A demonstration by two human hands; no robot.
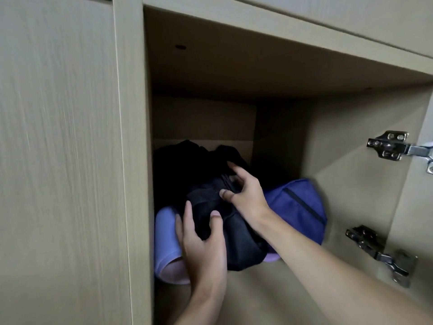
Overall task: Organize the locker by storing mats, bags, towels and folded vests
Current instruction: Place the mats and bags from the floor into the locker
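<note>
Inside the open locker (351,195) a black bundle of fabric (236,233) lies on top of a rolled purple mat (165,240) at the left. My left hand (203,245) grips the bundle's near left side, thumb over the top. My right hand (246,191) pinches a fold of the same black fabric higher up. More dark fabric (182,165) is piled behind it, its shape lost in shadow. A blue bag (297,207) with a dark zip lies to the right, partly behind my right forearm.
The locker's left side panel (131,160) and a closed neighbouring door (58,160) stand at the left. Two metal hinges (389,145) (379,252) are fixed to the right wall. The shelf floor (269,289) in front of the items is bare wood.
</note>
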